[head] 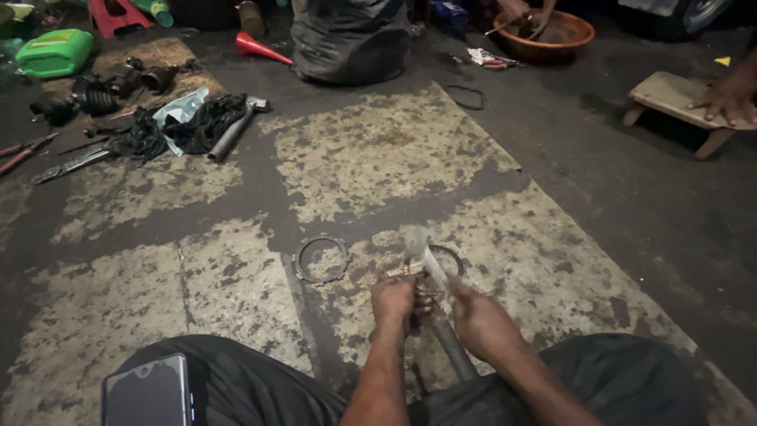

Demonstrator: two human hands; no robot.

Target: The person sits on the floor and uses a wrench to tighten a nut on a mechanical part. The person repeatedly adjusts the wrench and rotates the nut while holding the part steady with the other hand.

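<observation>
Head view, looking down at a stained mat (378, 158) on a dark floor.

Left hand (393, 300): fingers curled tight about a small metal part (404, 268) at the upper end of a grey shaft (453, 347). Right hand (479, 319): closed around the same shaft just below and right of the left hand. Something pale and blurred (418, 241) stands above the two hands; cannot tell what it is. The shaft runs down between the person's knees, lower end hidden by dark trousers.

Just left of the hands, apart from them: a toothed metal ring (321, 260), flat on the mat. A second dark ring (451, 256) lies behind the hands, partly covered by them.

Open room: bare mat stretches ahead of the hands to the mat's far edge, and to the left of the toothed ring. Right of the hands the mat's slanted edge is near, then bare dark floor.

Far left, well apart: a hammer (234, 126) beside black rags (185, 126), pliers (24, 150), a green jug (54, 51). Far top: a red funnel (260, 47), an orange basin (552, 35). Top right: another person's hand (729, 99) rests on a small wooden stool (678, 99).

Lower left edge: a phone (146, 393) on the person's thigh.
</observation>
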